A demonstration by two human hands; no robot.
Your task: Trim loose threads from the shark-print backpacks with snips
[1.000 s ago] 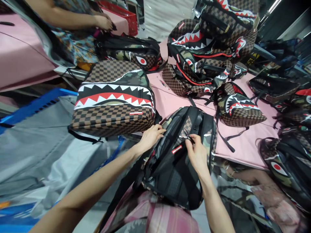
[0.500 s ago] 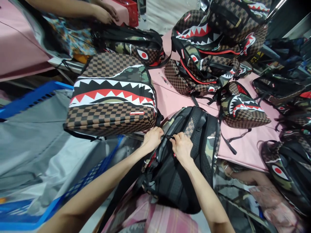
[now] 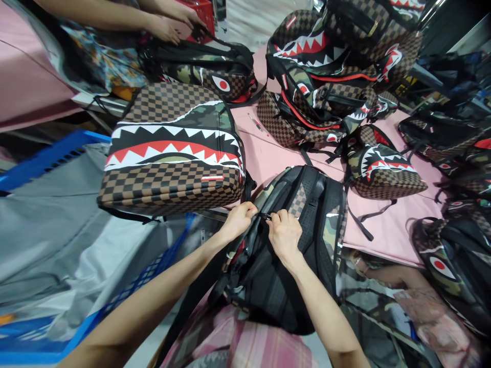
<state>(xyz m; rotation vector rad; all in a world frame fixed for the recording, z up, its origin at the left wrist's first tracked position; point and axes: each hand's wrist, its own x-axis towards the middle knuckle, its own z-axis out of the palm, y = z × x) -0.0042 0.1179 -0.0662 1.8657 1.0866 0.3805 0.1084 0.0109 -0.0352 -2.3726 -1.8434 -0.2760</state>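
A black backpack (image 3: 314, 245) with camouflage and checkered panels leans across the lap, its padded back side and straps facing up. At its left edge my left hand (image 3: 242, 217) is closed in a pinch on the bag's edge. Just right of it, my right hand (image 3: 284, 232) pinches a small black strap piece (image 3: 265, 216); its fingertips are partly hidden. The two hands are a short gap apart. Beside them on the left lies a checkered backpack (image 3: 172, 153) with a printed shark mouth.
More shark-print backpacks (image 3: 330, 92) are piled on the pink table (image 3: 264, 151). A blue crate (image 3: 49, 158) holding grey material stands at the left. At the upper left another person's hands (image 3: 166, 28) hold a strap of a backpack (image 3: 207, 66). A person's arm (image 3: 387, 271) shows at right.
The other person's hand has lifted a strap of the backpack at the upper left. My hands have barely moved and keep their pinch. The view has shifted slightly.
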